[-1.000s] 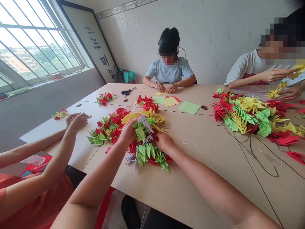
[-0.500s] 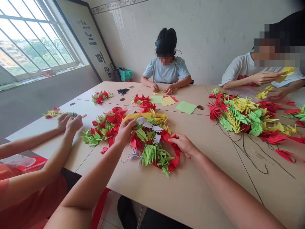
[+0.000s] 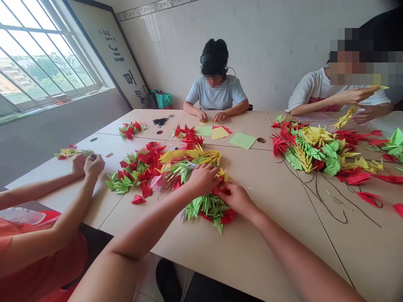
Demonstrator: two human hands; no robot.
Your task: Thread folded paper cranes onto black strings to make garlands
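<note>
A garland of folded paper cranes in red, green and yellow [image 3: 206, 205] lies on the table in front of me. My left hand [image 3: 203, 180] reaches across it, back of the hand up, fingers bent down beside a yellow crane [image 3: 223, 175]. What its fingertips hold, if anything, is hidden. My right hand [image 3: 236, 199] has thumb and fingers closed on a red paper crane [image 3: 220, 191] at the right side of the garland. The two hands are close together. Left of them, a red and green bunch of cranes [image 3: 146, 157] rests against the garland, with a pinkish one [image 3: 159, 182] nearby.
Two co-workers sit opposite, folding yellow paper; another's hands [image 3: 88, 163] work at the left. Square paper sheets [image 3: 243, 140] lie mid-table. A large crane pile [image 3: 315, 147] stands right, with dark cords [image 3: 327, 205] and a needle-like tool [image 3: 338, 199] before it.
My left hand has moved right over the garland, near my right hand, which shifted slightly left. The whitish cranes between my hands are now mostly covered.
</note>
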